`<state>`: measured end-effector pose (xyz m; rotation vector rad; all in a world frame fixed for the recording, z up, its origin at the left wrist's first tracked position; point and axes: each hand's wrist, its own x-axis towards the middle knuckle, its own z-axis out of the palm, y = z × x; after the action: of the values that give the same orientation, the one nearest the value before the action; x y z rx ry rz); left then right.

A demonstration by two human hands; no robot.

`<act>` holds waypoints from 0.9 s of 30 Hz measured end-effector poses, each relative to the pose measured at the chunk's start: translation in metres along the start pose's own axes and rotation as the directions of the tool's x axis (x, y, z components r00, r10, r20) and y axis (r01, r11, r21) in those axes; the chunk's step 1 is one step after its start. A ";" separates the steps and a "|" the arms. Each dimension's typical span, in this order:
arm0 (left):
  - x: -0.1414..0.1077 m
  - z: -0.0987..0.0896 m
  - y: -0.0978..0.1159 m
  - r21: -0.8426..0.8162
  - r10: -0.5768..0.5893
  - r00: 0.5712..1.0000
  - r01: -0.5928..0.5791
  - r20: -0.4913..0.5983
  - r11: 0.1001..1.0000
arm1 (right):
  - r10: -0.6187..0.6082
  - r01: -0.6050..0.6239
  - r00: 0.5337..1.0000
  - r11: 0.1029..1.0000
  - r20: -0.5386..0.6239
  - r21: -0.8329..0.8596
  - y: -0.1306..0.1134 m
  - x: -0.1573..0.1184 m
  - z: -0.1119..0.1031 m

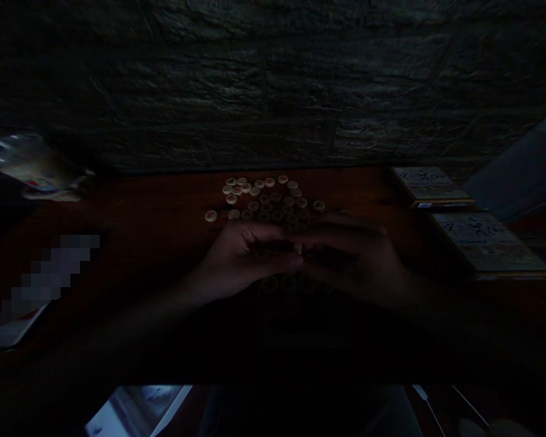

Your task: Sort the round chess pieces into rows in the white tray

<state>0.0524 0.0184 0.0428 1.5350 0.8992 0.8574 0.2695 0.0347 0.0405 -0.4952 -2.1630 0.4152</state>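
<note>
My left hand and my right hand meet over the middle of the table, thumbs and fingers closed in a pinch. Between the fingertips shows a small pale sliver, which looks like the edge of a xiangqi piece; most of it is hidden by fingers and darkness. Beyond the hands lie several loose round xiangqi pieces with red or dark characters, some showing a blank face. Below the hands, several more pieces form a dim row.
Two flat boxes with printed lids lie at the right, one nearer than the other. At the far left stands a clear drink cup with a straw. A stone-textured wall rises behind the dark wooden table. The light is very low.
</note>
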 end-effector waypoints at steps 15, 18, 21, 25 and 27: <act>0.004 -0.001 0.002 -0.116 0.003 0.992 -0.018 -0.125 0.993 | 0.092 -0.092 0.995 0.996 -0.030 -0.005 -0.001 -0.005 0.000; 0.005 -0.001 0.003 -0.146 -0.012 0.991 -0.009 -0.137 0.989 | 0.083 -0.083 0.996 0.997 -0.016 -0.002 0.001 -0.004 0.000; 0.005 -0.001 0.003 -0.176 -0.002 0.992 -0.021 -0.129 0.984 | 0.072 -0.072 0.997 0.997 -0.018 0.006 0.003 -0.004 0.000; 0.005 -0.002 0.003 -0.129 0.034 0.992 -0.050 -0.125 0.990 | 0.049 -0.050 0.998 0.999 -0.034 -0.012 0.005 -0.004 0.001; 0.005 -0.003 0.002 -0.083 0.043 0.991 -0.054 -0.130 0.995 | 0.037 -0.038 0.998 0.999 -0.043 -0.037 0.005 -0.004 0.001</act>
<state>0.0522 0.0237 0.0455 1.4446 0.9083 1.0267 0.2719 0.0376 0.0351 -0.5613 -2.1268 0.3821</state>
